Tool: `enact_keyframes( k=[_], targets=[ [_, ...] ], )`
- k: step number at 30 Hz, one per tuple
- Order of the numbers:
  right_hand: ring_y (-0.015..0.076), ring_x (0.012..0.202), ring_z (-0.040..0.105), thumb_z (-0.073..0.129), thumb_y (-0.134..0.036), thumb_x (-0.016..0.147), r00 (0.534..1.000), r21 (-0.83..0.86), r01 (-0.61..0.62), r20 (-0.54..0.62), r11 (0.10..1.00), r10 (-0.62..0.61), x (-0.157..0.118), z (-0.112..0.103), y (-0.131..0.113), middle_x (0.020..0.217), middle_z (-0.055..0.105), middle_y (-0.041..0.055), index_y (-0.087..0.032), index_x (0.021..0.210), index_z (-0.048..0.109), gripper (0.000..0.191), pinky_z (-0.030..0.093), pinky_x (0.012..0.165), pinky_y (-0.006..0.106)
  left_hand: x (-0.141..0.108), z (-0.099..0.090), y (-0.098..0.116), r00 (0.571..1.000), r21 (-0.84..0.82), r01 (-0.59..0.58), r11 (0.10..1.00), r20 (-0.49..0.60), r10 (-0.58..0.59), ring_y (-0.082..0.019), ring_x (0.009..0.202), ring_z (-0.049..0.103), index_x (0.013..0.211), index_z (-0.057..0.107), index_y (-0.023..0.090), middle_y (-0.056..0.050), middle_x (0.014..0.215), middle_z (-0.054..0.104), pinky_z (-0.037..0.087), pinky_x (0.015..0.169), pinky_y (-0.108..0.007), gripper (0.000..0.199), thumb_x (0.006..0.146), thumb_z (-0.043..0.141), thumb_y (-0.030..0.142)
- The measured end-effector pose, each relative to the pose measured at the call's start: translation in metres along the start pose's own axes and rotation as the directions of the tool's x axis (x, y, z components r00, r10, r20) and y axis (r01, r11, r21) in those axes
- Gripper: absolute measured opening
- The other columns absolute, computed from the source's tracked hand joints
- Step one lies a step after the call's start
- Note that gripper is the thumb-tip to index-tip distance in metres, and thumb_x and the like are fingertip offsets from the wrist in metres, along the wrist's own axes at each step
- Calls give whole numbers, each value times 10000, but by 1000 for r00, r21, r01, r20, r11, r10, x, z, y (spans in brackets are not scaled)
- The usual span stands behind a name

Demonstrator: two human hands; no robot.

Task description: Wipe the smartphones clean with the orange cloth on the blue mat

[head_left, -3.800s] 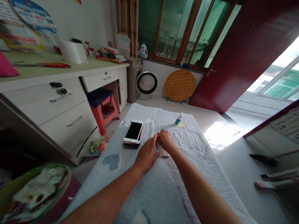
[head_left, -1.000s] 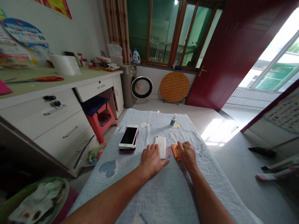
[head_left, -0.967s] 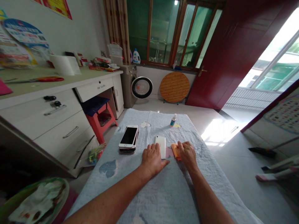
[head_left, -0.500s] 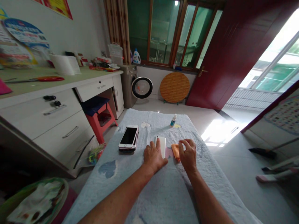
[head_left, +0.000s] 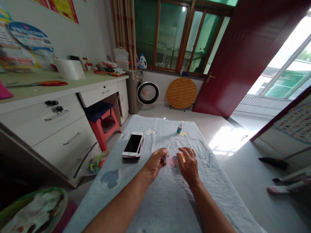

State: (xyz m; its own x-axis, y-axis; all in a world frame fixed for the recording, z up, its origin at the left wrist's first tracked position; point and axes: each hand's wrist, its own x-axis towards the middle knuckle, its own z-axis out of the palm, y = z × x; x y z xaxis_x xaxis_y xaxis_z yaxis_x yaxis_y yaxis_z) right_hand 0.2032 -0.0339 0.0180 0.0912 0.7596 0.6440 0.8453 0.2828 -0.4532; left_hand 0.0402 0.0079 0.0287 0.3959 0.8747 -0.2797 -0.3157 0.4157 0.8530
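My left hand (head_left: 155, 162) grips a white phone (head_left: 170, 144) by its lower part. Tipped up on its side, the phone shows me mostly its thin edge. My right hand (head_left: 190, 164) is closed around a folded orange cloth (head_left: 182, 157), which shows between thumb and fingers. To the left, a white phone with a black screen (head_left: 133, 144) lies face up on top of another phone (head_left: 131, 159). A small spray bottle (head_left: 179, 128) with a blue label stands beyond my hands.
A pale blue cloth with heart patterns covers the table (head_left: 155, 207). On the left are white drawers (head_left: 60, 129), a red stool (head_left: 104, 124) and a bin (head_left: 36, 207) holding waste. Behind stand a washing machine with its door open (head_left: 148, 93) and a round wooden tabletop (head_left: 181, 93).
My left hand has picked the white phone up from lying flat and turned it onto its edge. My right hand has moved left and closed on the orange cloth.
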Motion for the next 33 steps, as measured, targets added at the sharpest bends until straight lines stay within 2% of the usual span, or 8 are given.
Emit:
enact_keyframes(
  k=[6, 12, 16, 22, 25, 28, 30, 33],
  targets=[
    [205, 850, 610, 380, -449, 927, 944, 244, -309, 197, 919, 265, -1, 4, -1, 984, 676, 87, -157, 1246, 517, 453, 467, 793, 346, -10, 18, -5, 984, -98, -119, 988, 120, 130, -112, 710, 554, 1067, 619, 157, -8, 821, 586, 431, 651, -215, 447, 686, 689, 380],
    [181, 732, 629, 489, -546, 854, 814, 529, -579, 424, 620, 398, -1, 6, -3, 895, 688, 49, -203, 1313, 459, 574, 488, 677, 300, -13, 27, -15, 960, 54, -253, 966, 138, 244, -123, 748, 574, 1196, 586, 203, -22, 959, 566, 468, 699, -241, 577, 665, 732, 377],
    [161, 685, 617, 646, -538, 758, 748, 648, -659, 509, 382, 427, 3, 1, -9, 923, 678, 47, -224, 1243, 507, 594, 457, 566, 245, -18, 30, -15, 945, 158, -314, 936, 145, 293, -156, 843, 570, 1248, 558, 227, -54, 1092, 522, 503, 752, -292, 597, 701, 722, 404],
    [139, 582, 588, 742, -492, 666, 727, 678, -672, 527, 298, 440, 8, -7, -8, 799, 654, 9, -220, 1159, 528, 603, 427, 498, 228, -21, 26, -21, 916, 324, -399, 858, 191, 354, -203, 1038, 555, 1259, 552, 254, -84, 1274, 386, 477, 948, -388, 499, 801, 658, 419],
    [173, 665, 628, 731, -478, 671, 756, 697, -635, 471, 334, 454, 13, -13, 2, 803, 657, 20, -204, 1159, 511, 601, 486, 596, 278, -20, 22, -24, 891, 468, -453, 759, 246, 381, -221, 1129, 529, 1251, 557, 251, -81, 1315, 381, 423, 1020, -396, 461, 821, 640, 397],
    [199, 748, 643, 684, -474, 684, 805, 591, -576, 291, 565, 517, 19, -19, 19, 847, 674, 50, -182, 1167, 522, 587, 499, 676, 316, -16, 14, -25, 870, 704, -468, 534, 259, 421, -233, 1151, 505, 1180, 601, 222, -71, 1189, 510, 381, 1051, -405, 402, 790, 656, 300],
    [211, 772, 647, 649, -450, 686, 818, 335, -566, 121, 753, 562, 21, -20, 33, 905, 685, 70, -177, 1175, 546, 569, 493, 703, 330, -12, 7, -26, 862, 843, -417, 339, 249, 441, -244, 1114, 513, 1142, 625, 196, -79, 1142, 558, 387, 1030, -413, 375, 771, 653, 240],
    [246, 865, 650, 601, -424, 710, 814, -97, -581, -58, 808, 578, 22, -18, 50, 984, 688, 104, -162, 1182, 572, 541, 471, 776, 346, -4, -4, -30, 844, 933, -346, 100, 262, 468, -254, 1116, 504, 1149, 630, 181, -101, 1181, 568, 381, 1010, -410, 360, 790, 612, 199]
  ],
)
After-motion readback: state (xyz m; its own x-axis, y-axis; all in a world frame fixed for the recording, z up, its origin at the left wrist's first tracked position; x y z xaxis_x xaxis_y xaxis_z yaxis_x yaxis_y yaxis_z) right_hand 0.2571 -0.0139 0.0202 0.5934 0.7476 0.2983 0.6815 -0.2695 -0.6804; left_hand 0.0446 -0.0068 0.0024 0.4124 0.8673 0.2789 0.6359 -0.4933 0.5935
